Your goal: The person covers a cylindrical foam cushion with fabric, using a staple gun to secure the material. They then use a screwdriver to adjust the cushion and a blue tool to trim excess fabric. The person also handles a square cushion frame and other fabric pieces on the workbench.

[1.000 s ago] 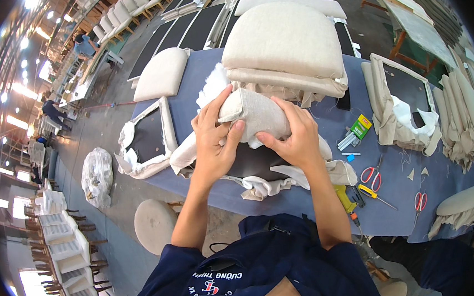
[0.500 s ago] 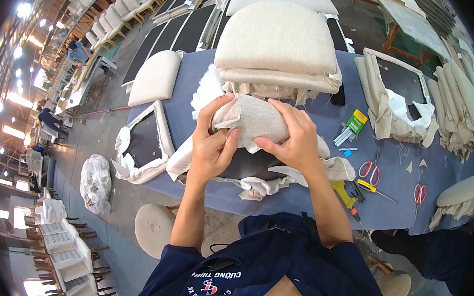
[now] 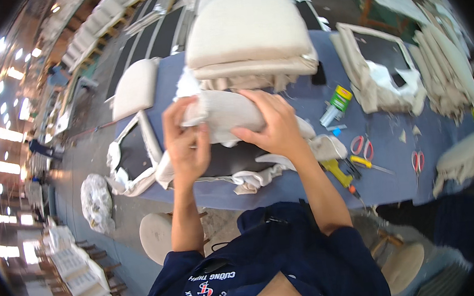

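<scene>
A beige fabric-covered padded piece (image 3: pixel 231 115) is raised between my hands over the table. My right hand (image 3: pixel 273 124) grips its right side, thumb on the near face and fingers over the top. At its left end, my left hand (image 3: pixel 185 143) is closed with curled fingers on the fabric edge; the exact hold is blurred. White padding (image 3: pixel 186 85) shows just beyond that end. Below the hands lies a dark backing panel (image 3: pixel 221 161), with loose cloth and white padding (image 3: pixel 250 179) along its near edge.
Stacked beige cushions (image 3: pixel 247 30) stand beyond my hands. To the right lie a green box (image 3: pixel 342 99), red-handled scissors (image 3: pixel 362 148), a yellow screwdriver (image 3: pixel 361 161) and a yellow-green glue gun (image 3: pixel 336 172). Unfinished panels (image 3: pixel 136 150) flank the work; a stool (image 3: pixel 158 237) stands at the near left.
My left hand has shifted left along the padded piece to its end, and its fingers have changed position. My right hand still grips the right side. The whole view has shifted slightly.
</scene>
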Motion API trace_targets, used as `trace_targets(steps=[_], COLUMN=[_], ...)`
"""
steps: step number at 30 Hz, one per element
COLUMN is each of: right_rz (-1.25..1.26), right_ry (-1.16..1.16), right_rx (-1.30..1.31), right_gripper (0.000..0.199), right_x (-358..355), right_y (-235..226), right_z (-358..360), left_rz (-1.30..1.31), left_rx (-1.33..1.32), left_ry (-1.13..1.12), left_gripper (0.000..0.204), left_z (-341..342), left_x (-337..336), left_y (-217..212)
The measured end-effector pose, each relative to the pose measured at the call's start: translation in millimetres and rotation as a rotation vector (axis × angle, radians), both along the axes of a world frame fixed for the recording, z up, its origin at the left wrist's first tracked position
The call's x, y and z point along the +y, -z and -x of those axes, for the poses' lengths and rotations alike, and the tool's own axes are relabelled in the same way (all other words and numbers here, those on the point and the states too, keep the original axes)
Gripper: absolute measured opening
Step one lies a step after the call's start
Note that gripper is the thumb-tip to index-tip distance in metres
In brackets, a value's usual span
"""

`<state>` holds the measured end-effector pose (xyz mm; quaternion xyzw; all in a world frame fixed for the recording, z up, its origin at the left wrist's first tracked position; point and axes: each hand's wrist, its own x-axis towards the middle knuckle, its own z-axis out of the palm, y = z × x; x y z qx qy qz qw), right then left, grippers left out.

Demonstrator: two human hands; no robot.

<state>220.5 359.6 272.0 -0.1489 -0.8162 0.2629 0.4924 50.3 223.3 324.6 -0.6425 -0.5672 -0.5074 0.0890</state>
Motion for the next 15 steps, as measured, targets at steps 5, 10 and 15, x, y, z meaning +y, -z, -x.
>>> trace_targets(steps=[5, 10, 15], right_rz=[0.362, 0.628, 0.585], right_ry=[0.1, 0.898, 0.546], right_rx=[0.244, -0.369, -1.036], right_gripper=[0.052, 0.017, 0.048], right_x=[27.3, 41.6, -41.0], right_y=[25.1, 165.8, 260.9], right_z=[-74.2, -241.0, -242.0], left_rz=[0.073, 0.078, 0.141], left_rx=[0.042, -0.023, 0.044], left_ry=[-0.136, -0.073, -0.128], left_gripper=[0.014, 0.017, 0.015], left_z=[-5.1, -5.0, -1.1], left_x=[-6.3, 0.3, 5.8], left_y=[-0.1, -4.4, -12.0])
